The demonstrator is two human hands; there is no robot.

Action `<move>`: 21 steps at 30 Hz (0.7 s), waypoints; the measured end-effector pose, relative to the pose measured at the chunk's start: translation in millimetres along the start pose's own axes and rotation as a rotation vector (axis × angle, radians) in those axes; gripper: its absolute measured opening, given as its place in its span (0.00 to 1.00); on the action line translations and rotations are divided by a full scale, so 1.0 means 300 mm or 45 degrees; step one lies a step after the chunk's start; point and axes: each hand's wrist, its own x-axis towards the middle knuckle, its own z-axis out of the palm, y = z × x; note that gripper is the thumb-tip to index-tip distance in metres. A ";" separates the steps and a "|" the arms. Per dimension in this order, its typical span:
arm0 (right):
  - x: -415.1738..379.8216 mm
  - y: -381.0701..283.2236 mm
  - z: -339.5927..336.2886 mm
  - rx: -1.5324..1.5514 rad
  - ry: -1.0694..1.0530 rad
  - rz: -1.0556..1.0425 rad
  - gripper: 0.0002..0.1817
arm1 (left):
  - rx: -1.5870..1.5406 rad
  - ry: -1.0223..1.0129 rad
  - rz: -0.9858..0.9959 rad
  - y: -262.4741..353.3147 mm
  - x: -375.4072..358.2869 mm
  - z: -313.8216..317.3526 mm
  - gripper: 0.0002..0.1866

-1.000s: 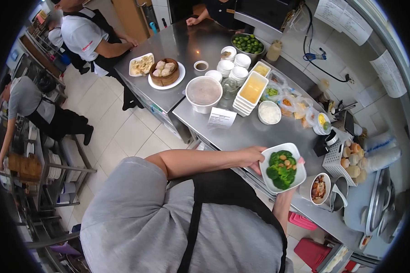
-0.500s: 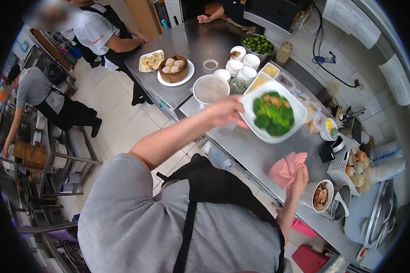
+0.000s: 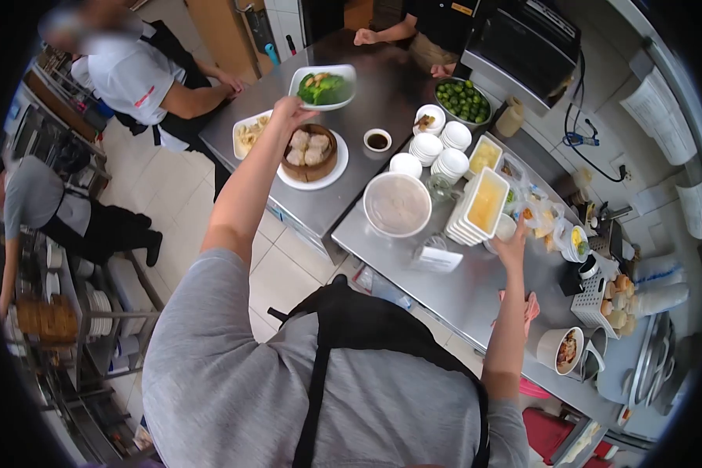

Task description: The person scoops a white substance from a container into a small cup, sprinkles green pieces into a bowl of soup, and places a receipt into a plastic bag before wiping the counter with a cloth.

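A: Clamping the dish (image 3: 348, 87) by its rim with left hand (image 3: 295, 111), why?
B: Sparing the broccoli (image 3: 320, 90), probably; holding over tabletop (image 3: 402, 93) near far-left edge. Having right hand (image 3: 511, 248) at small bowl (image 3: 506, 227), can't tell if gripping.

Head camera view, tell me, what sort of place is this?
Probably a restaurant kitchen: a silver metal counter bears a round brown bamboo steamer of pale dumplings, and the left hand holds a square white dish of green broccoli.

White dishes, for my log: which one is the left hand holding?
The broccoli dish, the only one gripped by the left hand; the pale-food dish rests on the metal counter.
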 end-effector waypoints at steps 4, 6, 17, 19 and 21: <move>0.088 -0.006 0.061 -0.385 -0.025 0.231 0.52 | 0.245 0.066 -0.059 -0.004 0.247 -0.106 0.16; 0.114 0.020 0.081 -0.441 -0.079 0.285 0.51 | 0.313 0.074 -0.115 -0.029 0.343 -0.126 0.17; 0.021 -0.107 -0.157 -0.597 0.250 0.477 0.53 | -0.412 0.468 -0.086 -0.176 0.469 -0.085 0.20; 0.029 -0.285 -0.230 -0.607 0.281 0.489 0.51 | -0.431 0.413 -0.074 -0.172 0.457 -0.101 0.20; 0.072 -0.402 -0.277 -0.207 0.290 -0.150 0.48 | -0.453 0.350 -0.064 -0.140 0.400 -0.112 0.20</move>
